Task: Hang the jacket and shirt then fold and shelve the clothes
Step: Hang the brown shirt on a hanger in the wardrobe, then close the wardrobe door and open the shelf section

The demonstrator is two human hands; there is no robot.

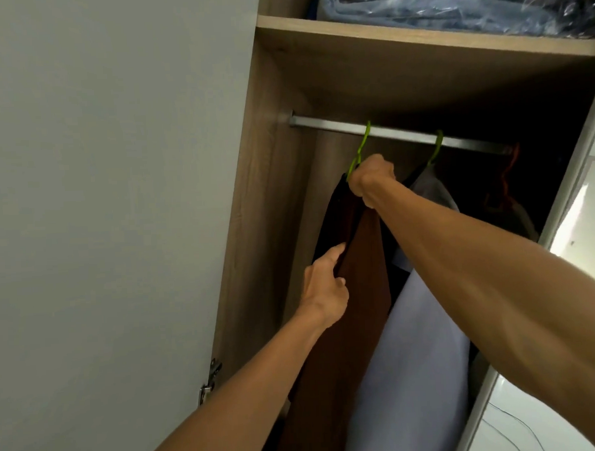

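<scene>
While the right hand [372,177] grips the green hanger [362,147] on the rail [401,134], the left hand [326,285] pinches the brown jacket [357,291], probably straightening it.

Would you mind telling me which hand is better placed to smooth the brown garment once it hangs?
Probably the left hand: it already pinches the brown garment lower down, while the right hand grips its top by the green hanger.
</scene>
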